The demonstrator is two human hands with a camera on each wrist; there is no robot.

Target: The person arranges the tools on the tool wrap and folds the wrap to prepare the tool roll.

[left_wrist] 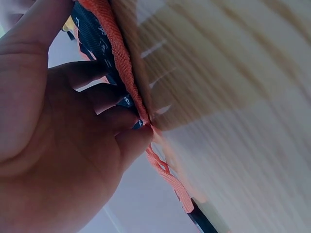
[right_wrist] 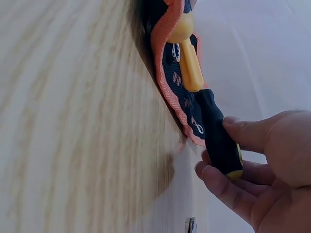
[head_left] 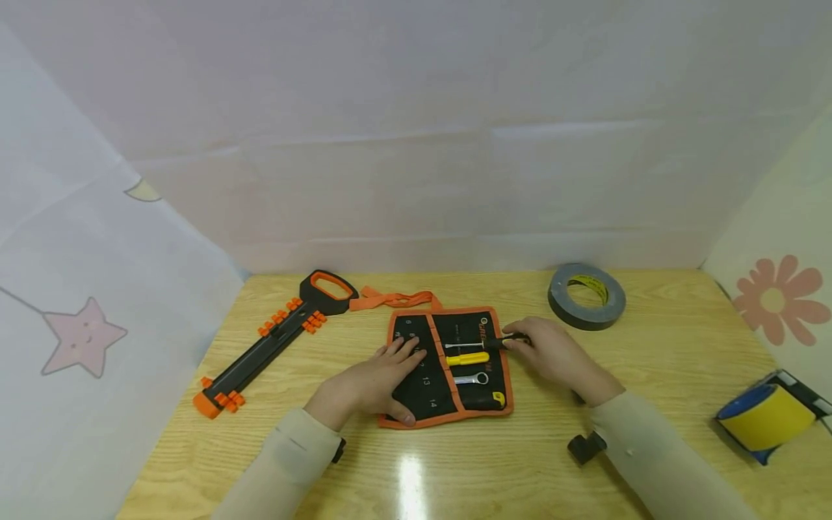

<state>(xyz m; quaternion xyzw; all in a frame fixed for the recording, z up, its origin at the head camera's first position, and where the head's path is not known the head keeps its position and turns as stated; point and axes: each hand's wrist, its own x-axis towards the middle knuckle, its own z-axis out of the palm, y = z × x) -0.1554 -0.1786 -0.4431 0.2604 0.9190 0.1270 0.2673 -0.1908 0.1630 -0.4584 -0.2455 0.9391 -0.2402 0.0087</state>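
Observation:
A black tool roll with orange trim [head_left: 439, 396] lies unfolded on the table, its left part printed with white numbers. My left hand [head_left: 383, 377] rests flat on that part with its fingers spread. At the right edge, my right hand [head_left: 549, 354] pinches the black handle of a screwdriver [right_wrist: 218, 133] between thumb and fingers. Its metal shaft points left over the roll, the tip near the pocket edge. Below it, a yellow handle [head_left: 468, 359], a wrench [head_left: 473, 378] and a black tool with a yellow end [head_left: 484, 399] sit in pockets, their left ends hidden.
Behind the roll trails its orange tie strap [head_left: 396, 298]. A black rack with orange clips [head_left: 260, 355] lies at the left. At the back right is a grey tape roll [head_left: 587, 297]; a yellow and blue roll [head_left: 767, 419] lies at the far right. White sheets surround the table.

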